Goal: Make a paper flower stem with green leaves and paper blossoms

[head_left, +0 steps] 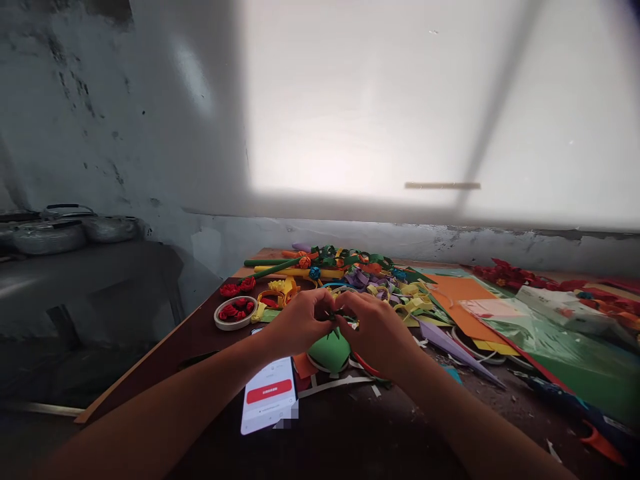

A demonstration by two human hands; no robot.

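My left hand (303, 321) and my right hand (371, 325) meet over the middle of the table, thumbs and fingertips pinched together. Between them is a small dark green paper piece (335, 331) with pointed ends; most of it is hidden by the fingers. Just below lies a light green rounded paper piece (330, 352). A lit phone (270, 397) rests under my left forearm. Left of my left hand, red paper flowers (237, 309) sit inside a roll of tape (221, 325). Yellow paper flowers (283, 291) are close behind that hand.
Coloured paper strips and curls (373, 283) are heaped at the back against the wall. Orange sheets (463, 300), a purple paper cone (457, 350) and a clear plastic packet (530, 333) lie to the right. Metal pots (50, 237) stand on another surface at left.
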